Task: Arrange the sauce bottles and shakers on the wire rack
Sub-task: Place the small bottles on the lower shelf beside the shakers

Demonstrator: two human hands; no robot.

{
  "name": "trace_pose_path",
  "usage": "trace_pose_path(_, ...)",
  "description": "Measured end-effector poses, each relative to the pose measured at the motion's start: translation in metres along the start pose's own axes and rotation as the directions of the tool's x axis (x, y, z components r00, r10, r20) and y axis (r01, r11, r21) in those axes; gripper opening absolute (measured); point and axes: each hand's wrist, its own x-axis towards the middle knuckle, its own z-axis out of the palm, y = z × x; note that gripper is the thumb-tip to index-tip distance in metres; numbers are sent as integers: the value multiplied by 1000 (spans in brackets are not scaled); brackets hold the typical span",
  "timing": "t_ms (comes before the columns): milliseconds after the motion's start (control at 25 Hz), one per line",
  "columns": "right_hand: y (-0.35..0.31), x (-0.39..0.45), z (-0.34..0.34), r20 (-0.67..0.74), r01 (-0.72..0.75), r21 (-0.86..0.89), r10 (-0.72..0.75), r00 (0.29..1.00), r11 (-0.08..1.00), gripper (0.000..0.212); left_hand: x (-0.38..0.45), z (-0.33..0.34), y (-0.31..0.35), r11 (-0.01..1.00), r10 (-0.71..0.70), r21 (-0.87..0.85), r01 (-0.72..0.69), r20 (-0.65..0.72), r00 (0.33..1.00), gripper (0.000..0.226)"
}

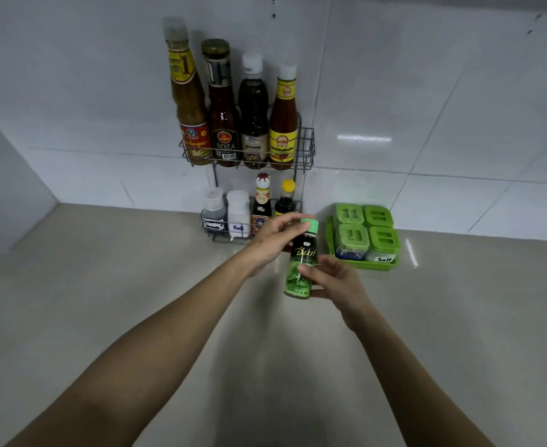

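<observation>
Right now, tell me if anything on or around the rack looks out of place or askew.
Nothing looks spilled or damaged. The only item off the rack is the green-capped bottle, slightly tilted, held in both hands: left near the cap, right at the base. The top-shelf bottles lean a little, likely from the wide-angle lens.

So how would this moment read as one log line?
left hand: on green cap | right hand: holding green-capped bottle | wire rack: top four bottles, bottom four items

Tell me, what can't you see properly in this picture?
Head view only:
- Yellow-capped bottle: lower part hidden by the left hand.
- Green-capped bottle: small label print blurred; right hand covers its side.
- Left shaker: handwritten label too blurred to read.
</observation>
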Motion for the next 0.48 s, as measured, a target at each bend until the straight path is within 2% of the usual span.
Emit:
trace_pose_path(120, 0, 13, 1, -71, 39, -76, -44, 996, 996, 24, -2, 1, 3, 999, 22, -30, -22, -2, 1000, 33)
trace_pose_path(200, -2, 24, -2, -108, 99, -124, -113, 988, 987, 32, -2, -2, -4, 1000, 13, 1, -13, -52, 999, 39)
trace_pose_path(240, -5, 30, -5, -127, 135, -155, -155, 980, 979, 35, -2, -4, -12, 998, 14, 57, -9, -95, 995, 44)
trace_pose_path(320, -13, 45, -13, -167, 210, -265, -259, 951, 941, 41, -6, -13, -41, 956, 51, 294, 6, -187, 981, 55)
trace_pose_path(400, -23, 60, -18, -202, 253, -406, -357, 912, 878, 46, -15, -24, -75, 771, 132, 636, 16, -184, 974, 61)
trace_pose_path(480, -28, 79, -21, -237, 249, -520, -418, 877, 817, 49, -22, -31, -105, 528, 151, 849, 3, -98, 984, 67)
